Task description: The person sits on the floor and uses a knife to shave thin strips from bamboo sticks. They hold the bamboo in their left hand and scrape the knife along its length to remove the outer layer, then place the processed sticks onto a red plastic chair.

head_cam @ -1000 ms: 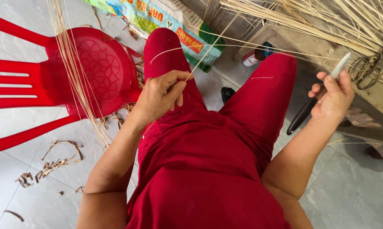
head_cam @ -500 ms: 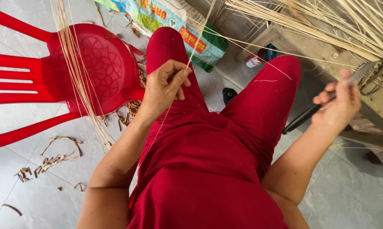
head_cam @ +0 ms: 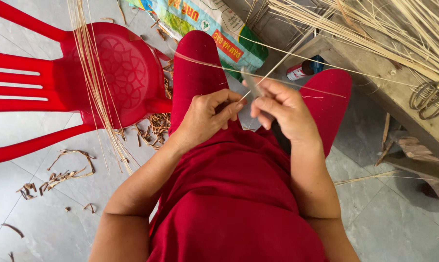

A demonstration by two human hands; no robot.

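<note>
Both forearms converge over my lap, elbows out, hands meeting just above the knees. My left hand [head_cam: 211, 118] is curled, fingers pinched shut on a thin pale strip [head_cam: 278, 63] that runs up and away toward the wooden bench [head_cam: 375, 82]. My right hand [head_cam: 283, 112] sits just beside the left, fingers closed around a knife [head_cam: 252, 85], blade tip against the strip. Red plastic chair [head_cam: 108, 73] lies to the left of my lap, shavings [head_cam: 154, 127] scattered between them.

Knife [head_cam: 252, 86] handle hidden inside right hand [head_cam: 285, 114]; red chair [head_cam: 59, 87] cut off at left edge; strip ends leave frame top.
</note>
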